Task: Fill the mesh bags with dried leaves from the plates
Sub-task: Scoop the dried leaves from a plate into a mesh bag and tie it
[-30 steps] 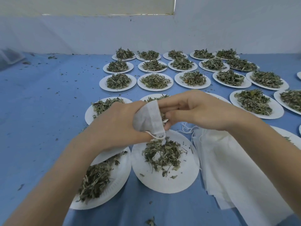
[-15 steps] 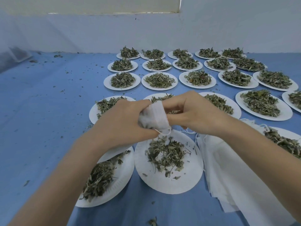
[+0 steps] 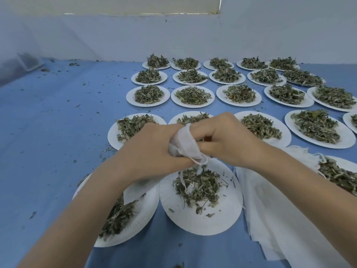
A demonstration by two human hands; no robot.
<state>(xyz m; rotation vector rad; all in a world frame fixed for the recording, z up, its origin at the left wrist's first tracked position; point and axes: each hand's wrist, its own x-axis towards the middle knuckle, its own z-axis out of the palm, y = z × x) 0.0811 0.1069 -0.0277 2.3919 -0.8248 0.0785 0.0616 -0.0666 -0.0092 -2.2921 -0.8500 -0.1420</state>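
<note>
Mid-fill: mesh bag held over the centre plate, both hands on it.
Left hand fingers wrapped around the bag body; right hand fingers curled at its mouth, likely stuffing. Next: grab more dried leaves underneath, keep the mouth open.

The left part of the desk is taken up only by scattered leaf crumbs, so open passage is offered there. The centre and right are crowded by plates of leaves set close together, and the near right is covered by stacked bags.
</note>
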